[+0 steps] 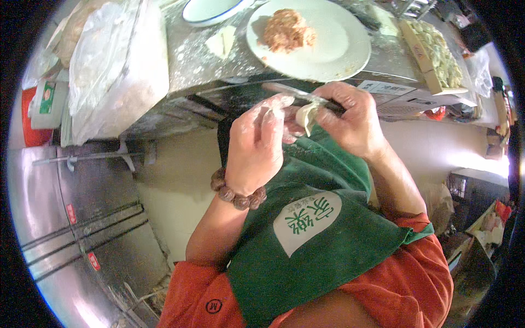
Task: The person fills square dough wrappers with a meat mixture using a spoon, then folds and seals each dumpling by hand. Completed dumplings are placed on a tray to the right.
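My floury left hand [260, 135], with a beaded bracelet [242, 198] at the wrist, is raised in front of the counter's edge, its fingers bent beside a folded dough wrapper [306, 117]. My right hand [348, 117] grips the dark handle of a flat metal spatula or knife [291, 91], whose blade points left over my left fingertips. The wrapper lies between the hands, against my right thumb; whether my left fingers also pinch it is unclear. Just beyond, a large white plate [348, 45] holds a mound of pinkish minced filling [287, 30].
A loose dough wrapper [221, 42] lies on the floury counter [186, 61] near a blue-rimmed white bowl [211, 10]. At the right, a shallow box [424, 67] holds many dumplings [441, 55]. A plastic-covered container [123, 69] stands at the left.
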